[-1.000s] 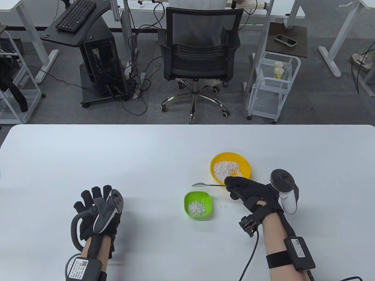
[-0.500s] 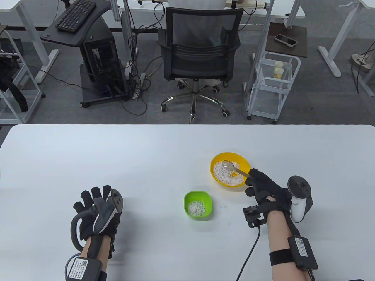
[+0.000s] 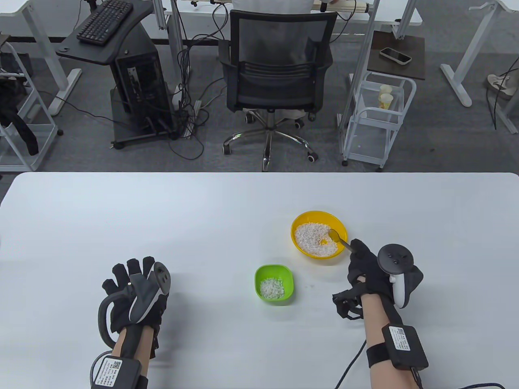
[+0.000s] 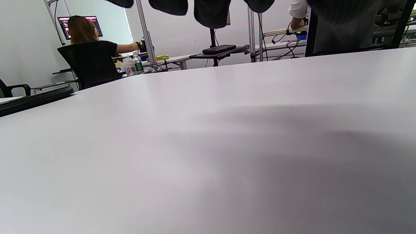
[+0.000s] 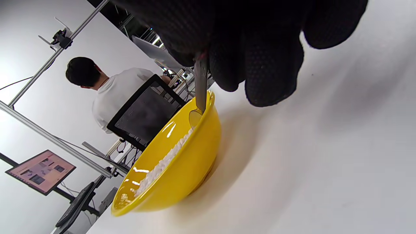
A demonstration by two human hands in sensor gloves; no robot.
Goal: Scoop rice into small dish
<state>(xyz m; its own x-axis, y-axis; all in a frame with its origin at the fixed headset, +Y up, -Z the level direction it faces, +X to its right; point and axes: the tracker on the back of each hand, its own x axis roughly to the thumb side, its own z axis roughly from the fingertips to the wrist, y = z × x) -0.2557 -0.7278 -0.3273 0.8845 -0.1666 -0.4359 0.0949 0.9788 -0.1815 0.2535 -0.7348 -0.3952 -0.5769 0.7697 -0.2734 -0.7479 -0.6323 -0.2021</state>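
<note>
Moved since prev: right hand [image 3: 367, 263] pulled back toward table's near edge + rotated, tracker now on top. Spoon [image 3: 339, 239] swung from over the rice centre to the bowl's right side, bowl end down inside near the rim.
Unchanged: left hand [image 3: 136, 293], both dishes, rice heaps same spots.
Right hand: fingers closed round the spoon handle, just outside the yellow bowl's right rim. Right wrist view: gloved fingers [image 5: 260, 58] wrap the handle, spoon [image 5: 200, 87] drops steeply over the rim into the bowl.
Left hand: flat on table [image 3: 162, 227] at left, fingers spread apart, holding nothing. Left wrist view shows only fingertips [image 4: 211, 11] at top edge over bare tabletop.
Yellow bowl [image 3: 300, 227]: round, right of centre, upright. Rice [image 3: 310, 239] white, covers most of the floor, small bare yellow patch near the spoon tip. Right wrist view: yellow bowl [image 5: 182, 169] glossy, rice [image 5: 162, 162] sits well below the rim.
Small dish [image 3: 284, 271]: lime green, squarish w/ rounded corners, near-left of yellow bowl, not touching it. Thin white rice layer [image 3: 271, 288] in the middle, green floor showing around it.
Spoon load: can't tell, bowl end mostly hidden by rim/rice.
Hands: well apart, left far from both dishes.
</note>
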